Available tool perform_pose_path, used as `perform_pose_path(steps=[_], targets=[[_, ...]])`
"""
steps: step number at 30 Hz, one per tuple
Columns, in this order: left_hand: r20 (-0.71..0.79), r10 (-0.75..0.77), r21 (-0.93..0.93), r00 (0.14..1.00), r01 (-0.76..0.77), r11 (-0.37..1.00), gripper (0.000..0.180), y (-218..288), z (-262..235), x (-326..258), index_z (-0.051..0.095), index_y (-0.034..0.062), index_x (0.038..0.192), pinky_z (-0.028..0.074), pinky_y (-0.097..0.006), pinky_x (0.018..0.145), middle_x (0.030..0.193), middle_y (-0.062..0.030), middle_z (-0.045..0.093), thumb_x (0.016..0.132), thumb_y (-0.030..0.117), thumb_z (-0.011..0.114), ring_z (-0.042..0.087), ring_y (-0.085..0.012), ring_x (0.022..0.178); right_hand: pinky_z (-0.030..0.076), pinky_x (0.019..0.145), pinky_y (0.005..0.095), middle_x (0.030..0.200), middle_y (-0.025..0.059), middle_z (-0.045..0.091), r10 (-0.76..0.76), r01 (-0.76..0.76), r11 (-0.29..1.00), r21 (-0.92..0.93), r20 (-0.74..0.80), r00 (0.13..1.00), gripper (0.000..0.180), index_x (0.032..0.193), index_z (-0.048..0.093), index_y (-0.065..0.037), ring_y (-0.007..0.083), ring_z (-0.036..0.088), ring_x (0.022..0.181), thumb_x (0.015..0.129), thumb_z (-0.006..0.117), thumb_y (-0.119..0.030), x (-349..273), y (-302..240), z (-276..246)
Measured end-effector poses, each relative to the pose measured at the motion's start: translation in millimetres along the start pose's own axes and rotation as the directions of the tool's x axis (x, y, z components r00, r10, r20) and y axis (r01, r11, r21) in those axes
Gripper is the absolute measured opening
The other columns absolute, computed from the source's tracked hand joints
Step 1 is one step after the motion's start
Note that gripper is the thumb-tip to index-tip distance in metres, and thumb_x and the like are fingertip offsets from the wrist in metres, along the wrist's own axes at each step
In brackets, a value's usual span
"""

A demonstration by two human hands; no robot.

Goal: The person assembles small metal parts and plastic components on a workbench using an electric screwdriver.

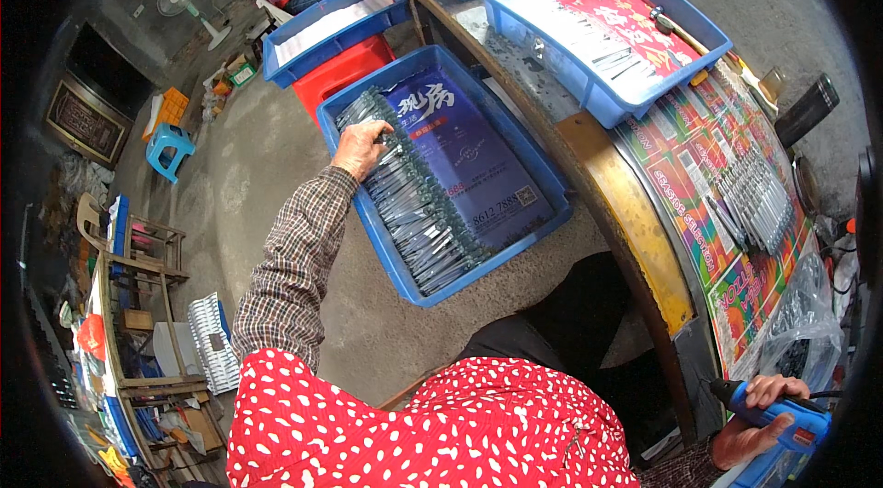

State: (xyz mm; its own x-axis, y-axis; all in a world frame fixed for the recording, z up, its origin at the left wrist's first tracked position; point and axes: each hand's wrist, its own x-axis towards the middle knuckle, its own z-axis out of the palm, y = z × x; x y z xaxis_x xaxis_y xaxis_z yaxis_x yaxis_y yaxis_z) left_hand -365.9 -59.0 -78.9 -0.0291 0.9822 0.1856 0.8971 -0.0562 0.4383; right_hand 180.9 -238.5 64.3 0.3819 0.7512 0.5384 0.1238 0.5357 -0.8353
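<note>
My left hand (363,148) reaches over a blue plastic tray (416,293), its fingers curled down onto a long row of thin clear pens (414,212) with dark ends. What lies between the fingertips is hidden. The pens lie crosswise along the tray's left side, on a dark blue printed sheet (469,157). At the lower right edge, my right hand (759,419) grips a blue handheld power tool (798,422) with a black tip and a dark cable. On the worktable above it rests a bundle of clear pens (756,198).
A blue tray (602,106) with white sticks, a red sheet and a hammer (676,31) stands on the worktable (635,235). Crumpled clear plastic (800,318) lies near the power tool. Beyond my left hand, another blue tray (303,69) sits over a red stool (345,74).
</note>
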Motion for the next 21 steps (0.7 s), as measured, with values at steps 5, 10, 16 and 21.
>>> perform_pose_path(steps=[5,10,16,21], targets=[[-0.090,0.022,0.060,0.996,-0.016,0.998,0.032,-18,-13,13,0.058,0.0043,0.094,0.048,-0.035,0.072,0.085,-0.0148,0.062,0.064,-0.001,0.068,0.061,-0.0282,0.082,0.035,0.062,0.0251,0.066,0.0012,0.039,-0.009,0.009,1.000,-0.004,0.003,1.000,0.043,0.097,0.043,-0.006,0.0107,0.039,0.060,0.080,0.065,-0.039,-1,1,2],[-0.019,-0.011,0.160,1.000,0.014,0.987,0.032,-32,-5,20,0.058,0.0047,0.094,0.048,-0.037,0.074,0.084,-0.0157,0.062,0.063,0.000,0.068,0.060,-0.0302,0.084,0.035,0.062,0.0249,0.066,0.0011,0.038,-0.023,0.023,0.999,-0.032,0.000,1.000,0.043,0.097,0.042,-0.006,0.0104,0.039,0.059,0.079,0.065,-0.038,-3,0,1],[-0.039,0.028,0.303,0.999,-0.015,0.953,0.039,-30,8,29,0.056,0.0087,0.101,0.046,-0.040,0.078,0.088,-0.0169,0.059,0.063,0.003,0.067,0.058,-0.0331,0.088,0.035,0.062,0.0251,0.067,0.0015,0.040,-0.003,0.003,1.000,0.000,-0.009,1.000,0.043,0.097,0.042,-0.006,0.0109,0.039,0.059,0.079,0.065,-0.038,-2,0,-4],[-0.110,0.036,0.343,0.993,0.004,0.939,0.034,-35,10,23,0.057,0.0095,0.101,0.047,-0.040,0.076,0.088,-0.0153,0.060,0.068,0.004,0.064,0.058,-0.0329,0.087,0.035,0.062,0.0250,0.067,0.0014,0.040,-0.014,0.013,1.000,-0.016,-0.019,1.000,0.043,0.097,0.042,-0.006,0.0111,0.039,0.059,0.079,0.065,-0.038,-3,0,-1]])
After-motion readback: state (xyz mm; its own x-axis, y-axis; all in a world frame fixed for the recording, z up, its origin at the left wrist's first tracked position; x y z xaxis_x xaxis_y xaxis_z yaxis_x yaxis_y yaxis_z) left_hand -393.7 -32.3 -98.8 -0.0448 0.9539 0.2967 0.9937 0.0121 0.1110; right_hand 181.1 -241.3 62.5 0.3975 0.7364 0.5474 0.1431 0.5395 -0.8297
